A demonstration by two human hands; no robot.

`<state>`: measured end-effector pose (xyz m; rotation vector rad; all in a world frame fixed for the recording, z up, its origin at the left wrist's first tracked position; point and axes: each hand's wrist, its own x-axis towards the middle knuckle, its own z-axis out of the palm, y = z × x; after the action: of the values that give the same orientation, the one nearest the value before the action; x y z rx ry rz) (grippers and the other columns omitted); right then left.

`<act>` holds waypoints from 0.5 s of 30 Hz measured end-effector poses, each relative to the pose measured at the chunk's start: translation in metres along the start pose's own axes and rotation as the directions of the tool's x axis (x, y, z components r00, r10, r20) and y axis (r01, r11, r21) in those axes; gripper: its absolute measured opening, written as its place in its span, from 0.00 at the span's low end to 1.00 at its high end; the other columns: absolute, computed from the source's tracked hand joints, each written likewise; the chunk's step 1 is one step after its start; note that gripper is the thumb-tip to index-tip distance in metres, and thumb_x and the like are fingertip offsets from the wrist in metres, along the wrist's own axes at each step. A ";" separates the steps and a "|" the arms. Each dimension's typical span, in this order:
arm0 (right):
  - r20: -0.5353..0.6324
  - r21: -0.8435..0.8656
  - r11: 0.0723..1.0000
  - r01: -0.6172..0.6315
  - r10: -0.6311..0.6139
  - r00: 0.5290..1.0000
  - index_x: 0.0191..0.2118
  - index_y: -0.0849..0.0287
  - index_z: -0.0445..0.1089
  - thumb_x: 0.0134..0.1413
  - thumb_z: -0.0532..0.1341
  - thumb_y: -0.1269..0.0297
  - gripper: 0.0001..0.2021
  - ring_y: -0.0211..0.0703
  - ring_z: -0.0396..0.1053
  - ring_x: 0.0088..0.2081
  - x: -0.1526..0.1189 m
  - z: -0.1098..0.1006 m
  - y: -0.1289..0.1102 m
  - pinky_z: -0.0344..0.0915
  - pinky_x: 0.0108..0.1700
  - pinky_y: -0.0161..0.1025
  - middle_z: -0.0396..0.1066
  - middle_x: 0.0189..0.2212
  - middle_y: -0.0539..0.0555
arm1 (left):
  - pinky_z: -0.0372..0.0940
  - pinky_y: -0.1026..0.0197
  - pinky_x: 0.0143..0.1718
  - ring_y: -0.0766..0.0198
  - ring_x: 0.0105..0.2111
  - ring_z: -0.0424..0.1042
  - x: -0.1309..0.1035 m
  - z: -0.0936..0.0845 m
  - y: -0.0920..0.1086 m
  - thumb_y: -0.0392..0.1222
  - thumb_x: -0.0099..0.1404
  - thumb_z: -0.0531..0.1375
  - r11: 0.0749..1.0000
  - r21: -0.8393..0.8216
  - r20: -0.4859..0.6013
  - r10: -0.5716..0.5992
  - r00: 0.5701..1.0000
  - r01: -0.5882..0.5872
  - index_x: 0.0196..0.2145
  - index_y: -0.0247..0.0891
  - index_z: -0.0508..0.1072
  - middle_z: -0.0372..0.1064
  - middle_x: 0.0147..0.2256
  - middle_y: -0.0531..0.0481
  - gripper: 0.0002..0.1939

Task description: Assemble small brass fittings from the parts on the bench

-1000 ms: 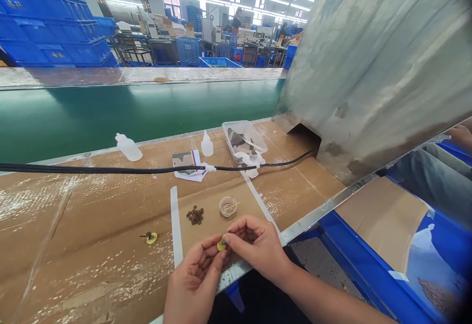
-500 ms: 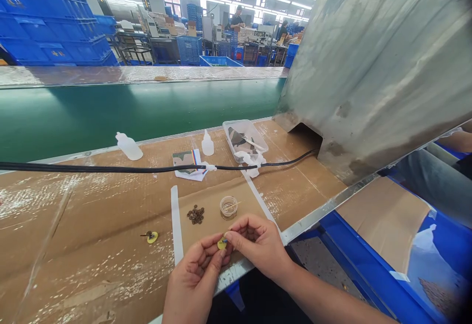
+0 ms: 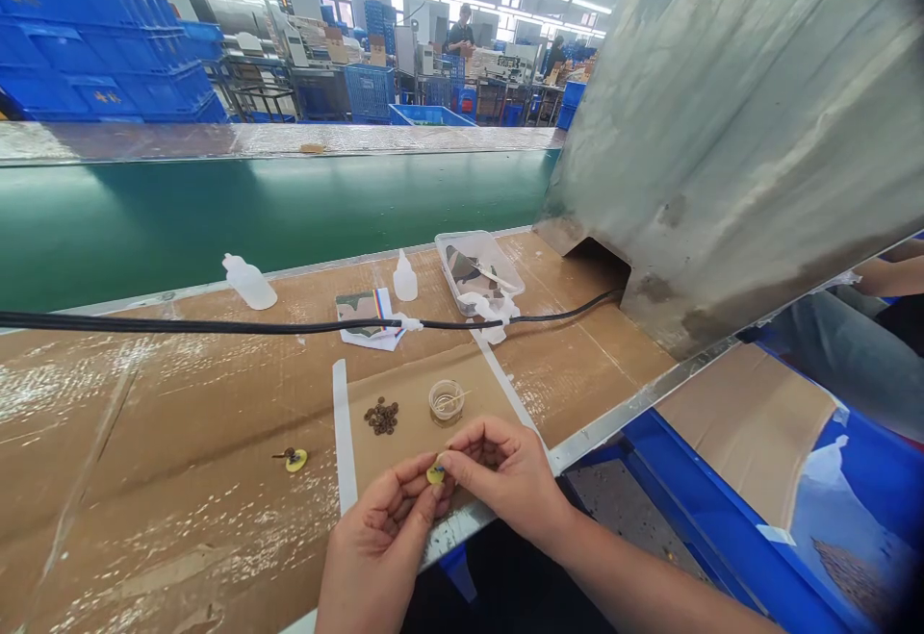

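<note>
Between the fingertips of my left hand (image 3: 394,528) is a small yellow disc (image 3: 434,473) with a bluish spot on it. The fingers of my right hand (image 3: 505,480) are pinched at the disc's upper right edge; whether they hold another small part is hidden. Just beyond my hands, a pile of small dark brown discs (image 3: 381,416) lies on a brown sheet (image 3: 404,379). Beside the pile stands a small clear cup (image 3: 446,401) with a thin stick in it. Another yellow disc (image 3: 295,461), with a dark piece on it, lies on the board to the left.
A black cable (image 3: 217,328) crosses the bench. Behind it are two white squeeze bottles (image 3: 249,283), a camouflage-patterned cloth piece (image 3: 359,307) and a clear plastic tray (image 3: 480,273). A large metal hood (image 3: 722,153) stands at right. A co-worker's arm (image 3: 891,276) shows at the right edge.
The view has shifted very slightly. Both hands keep the same pinch on the yellow disc, with hardly any finger movement. A distant person stands more upright.
</note>
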<state>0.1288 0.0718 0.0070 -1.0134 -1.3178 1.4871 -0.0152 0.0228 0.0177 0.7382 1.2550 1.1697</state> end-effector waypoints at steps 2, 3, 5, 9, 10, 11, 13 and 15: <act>0.005 -0.005 1.000 -0.001 0.002 1.000 0.30 0.61 0.71 0.51 0.68 0.60 0.10 0.41 0.74 0.25 0.000 0.000 0.001 0.72 0.29 0.35 0.75 0.23 0.52 | 0.71 0.60 0.42 0.58 0.36 0.77 0.000 0.000 -0.001 0.47 0.54 0.69 1.000 0.000 0.009 0.000 1.000 0.000 0.40 0.39 0.78 0.79 0.35 0.47 0.17; 0.007 -0.006 1.000 -0.003 0.003 1.000 0.30 0.61 0.71 0.51 0.68 0.60 0.10 0.41 0.74 0.25 0.000 -0.001 0.001 0.72 0.29 0.35 0.75 0.23 0.52 | 0.71 0.60 0.42 0.58 0.36 0.77 0.000 0.000 -0.001 0.47 0.54 0.69 1.000 0.002 0.011 0.001 1.000 -0.001 0.40 0.39 0.78 0.79 0.35 0.47 0.16; 0.009 0.001 1.000 -0.005 0.005 1.000 0.31 0.61 0.71 0.51 0.68 0.61 0.09 0.42 0.75 0.25 0.001 -0.001 0.001 0.72 0.30 0.36 0.75 0.24 0.52 | 0.71 0.61 0.42 0.59 0.36 0.77 0.000 -0.001 -0.001 0.47 0.55 0.68 1.000 0.006 0.017 0.003 1.000 -0.004 0.40 0.39 0.78 0.79 0.35 0.47 0.16; 0.036 0.028 1.000 -0.009 0.008 0.999 0.31 0.61 0.71 0.51 0.68 0.62 0.09 0.43 0.75 0.25 0.000 -0.001 0.000 0.72 0.30 0.37 0.75 0.23 0.51 | 0.71 0.61 0.42 0.60 0.36 0.77 0.001 -0.001 -0.001 0.46 0.56 0.68 1.000 0.008 0.032 0.012 0.999 -0.012 0.41 0.39 0.78 0.79 0.35 0.48 0.15; 0.037 0.028 1.000 -0.008 0.007 0.999 0.31 0.61 0.70 0.51 0.68 0.62 0.09 0.43 0.75 0.25 0.000 -0.001 0.000 0.72 0.29 0.37 0.74 0.23 0.51 | 0.71 0.61 0.42 0.59 0.36 0.77 0.001 -0.001 -0.001 0.46 0.56 0.68 1.000 0.005 0.038 0.014 0.999 -0.014 0.42 0.39 0.78 0.79 0.35 0.48 0.15; 0.031 0.016 1.000 -0.005 0.005 0.999 0.30 0.61 0.70 0.51 0.68 0.62 0.08 0.43 0.75 0.25 0.000 0.000 -0.001 0.72 0.29 0.37 0.74 0.23 0.51 | 0.71 0.60 0.42 0.59 0.36 0.77 0.001 -0.001 -0.002 0.46 0.56 0.67 1.000 0.000 0.040 0.017 0.999 -0.017 0.42 0.39 0.78 0.79 0.35 0.47 0.15; 0.010 -0.036 0.999 0.010 -0.010 1.000 0.30 0.61 0.70 0.51 0.67 0.63 0.08 0.43 0.75 0.25 -0.001 0.000 -0.001 0.72 0.29 0.36 0.74 0.24 0.52 | 0.71 0.60 0.43 0.58 0.37 0.77 0.000 -0.001 -0.003 0.45 0.56 0.67 1.000 -0.009 0.033 0.021 0.999 -0.020 0.41 0.38 0.78 0.79 0.35 0.47 0.15; -0.001 -0.091 0.995 0.028 -0.028 1.000 0.30 0.61 0.71 0.52 0.67 0.63 0.08 0.43 0.75 0.26 -0.001 0.000 0.000 0.72 0.30 0.36 0.74 0.25 0.52 | 0.71 0.59 0.44 0.58 0.38 0.77 -0.001 0.000 -0.004 0.45 0.56 0.67 1.000 -0.012 0.024 0.022 0.999 -0.022 0.41 0.38 0.77 0.79 0.36 0.47 0.15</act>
<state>0.1291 0.0712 0.0075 -1.0505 -1.4032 1.4151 -0.0143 0.0206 0.0143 0.7570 1.2214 1.1819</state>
